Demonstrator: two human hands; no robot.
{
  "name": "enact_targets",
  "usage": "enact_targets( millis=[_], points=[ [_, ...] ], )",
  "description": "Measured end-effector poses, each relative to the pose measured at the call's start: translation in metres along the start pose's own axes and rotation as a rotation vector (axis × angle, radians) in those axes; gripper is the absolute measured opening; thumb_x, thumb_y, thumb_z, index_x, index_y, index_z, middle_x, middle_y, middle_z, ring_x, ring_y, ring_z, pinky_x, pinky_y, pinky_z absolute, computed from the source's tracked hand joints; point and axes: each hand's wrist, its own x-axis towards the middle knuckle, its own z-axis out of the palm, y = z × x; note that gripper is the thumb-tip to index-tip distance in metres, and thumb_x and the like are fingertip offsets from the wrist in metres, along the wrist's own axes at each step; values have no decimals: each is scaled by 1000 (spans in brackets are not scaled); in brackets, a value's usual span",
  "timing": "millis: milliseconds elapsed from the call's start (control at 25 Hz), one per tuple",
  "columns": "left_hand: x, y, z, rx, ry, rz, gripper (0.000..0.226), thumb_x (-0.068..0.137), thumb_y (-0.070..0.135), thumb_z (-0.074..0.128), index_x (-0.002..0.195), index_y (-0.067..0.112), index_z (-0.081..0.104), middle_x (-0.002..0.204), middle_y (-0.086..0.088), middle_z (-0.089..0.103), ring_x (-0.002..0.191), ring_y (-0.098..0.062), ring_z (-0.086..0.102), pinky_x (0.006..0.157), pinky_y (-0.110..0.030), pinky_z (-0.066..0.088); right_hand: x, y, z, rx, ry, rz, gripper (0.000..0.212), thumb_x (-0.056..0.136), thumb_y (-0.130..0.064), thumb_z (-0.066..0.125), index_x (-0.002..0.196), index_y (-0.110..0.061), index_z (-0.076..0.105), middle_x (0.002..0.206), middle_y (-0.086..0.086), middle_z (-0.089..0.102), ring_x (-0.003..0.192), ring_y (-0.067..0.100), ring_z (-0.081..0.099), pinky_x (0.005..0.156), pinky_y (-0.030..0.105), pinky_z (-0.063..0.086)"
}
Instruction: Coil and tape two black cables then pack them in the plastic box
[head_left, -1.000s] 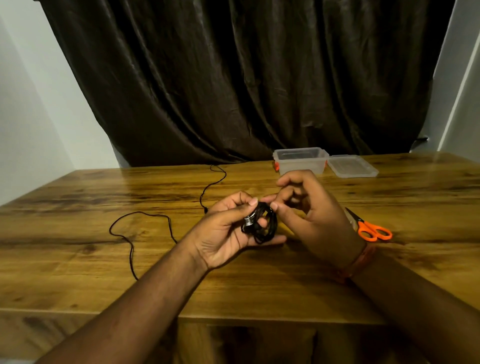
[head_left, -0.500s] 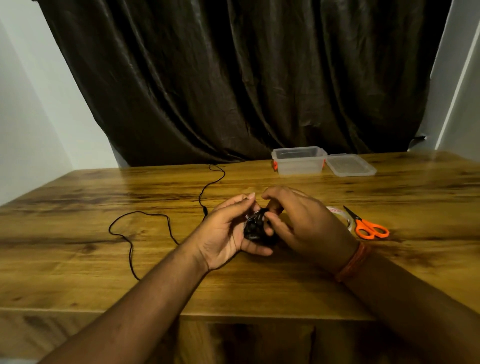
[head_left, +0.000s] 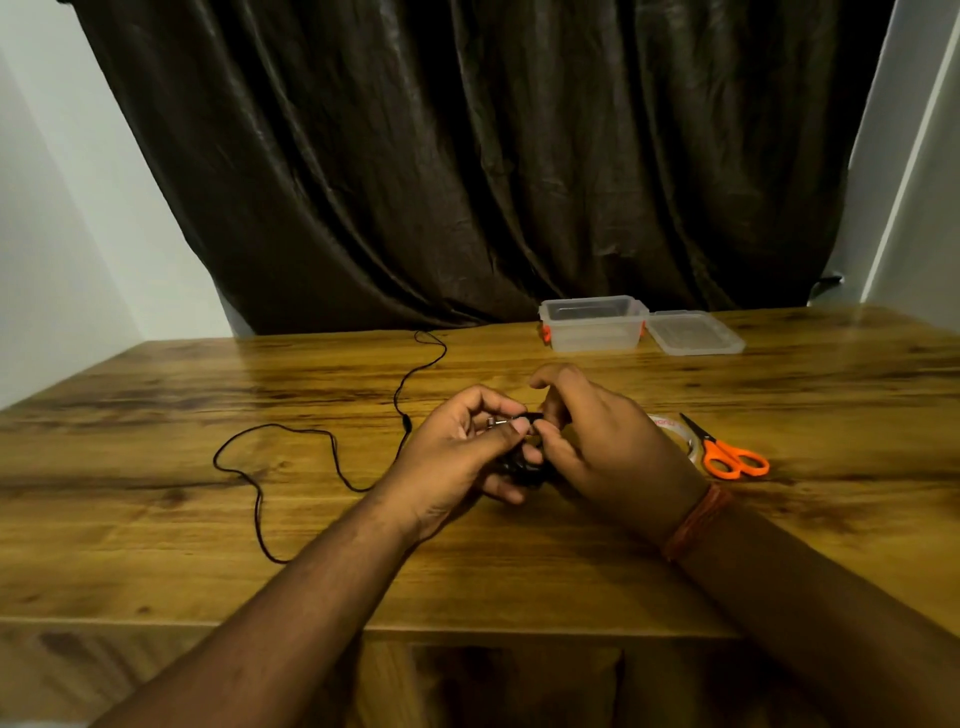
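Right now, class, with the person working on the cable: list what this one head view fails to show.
- Coiled cable: mostly hidden by the left hand and right hand; whether it is taped is unclear.
- Tape roll: largely behind the right hand.
- Plastic box: too far to judge its contents.
- Loose cable: one end hidden behind the left hand.

On the table (head_left: 156, 545), both hands meet at the centre around a coiled cable (head_left: 519, 465). A loose cable (head_left: 332, 447) lies to their left, scissors (head_left: 727, 452) and a tape roll (head_left: 675, 428) to their right. The plastic box (head_left: 592, 330) stands behind them, its lid (head_left: 693, 332) just beside it on the right.
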Motion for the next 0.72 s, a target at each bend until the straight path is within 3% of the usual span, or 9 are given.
enact_targets(
  millis=[200,360,440,560,640,720],
  points=[
    [1,-2,1,19,11,-1,20,97,13,56,115,4,56,87,-8,71,76,-13,71,48,-22,52,1,1,1,35,14,49,41,89,-12,61,125,-22,42,84,-7,55,75,7,56,64,26,49],
    [4,-6,1,47,65,23,29,94,15,60,119,2,55,97,-9,68,83,-17,70,51,-23,53,2,3,2,7,47,100,41,89,-12,60,124,-22,41,82,-8,53,74,6,54,62,17,42],
    [5,-9,1,54,78,20,40,85,16,69,119,4,53,102,-9,69,85,-20,70,60,-30,56,2,3,1,-7,66,118,40,90,-12,60,124,-20,42,81,-8,53,72,5,53,61,14,39],
    [8,-15,1,-28,51,-29,53,72,13,79,116,8,50,96,-14,71,88,-26,69,89,-52,54,3,2,1,-13,78,125,39,89,-10,60,123,-19,42,81,-6,53,71,10,54,61,24,44],
    [10,-18,2,2,73,-12,46,76,6,80,112,11,51,94,-9,68,88,-22,66,92,-55,52,3,2,2,-21,79,132,40,88,-10,59,124,-19,42,81,-7,52,71,11,54,62,26,45],
    [12,-18,3,29,102,-1,36,83,-1,73,108,15,53,93,-4,64,85,-15,65,87,-49,54,4,1,3,-20,75,140,41,88,-9,60,124,-18,42,80,-8,51,71,10,54,62,24,44]
  ],
)
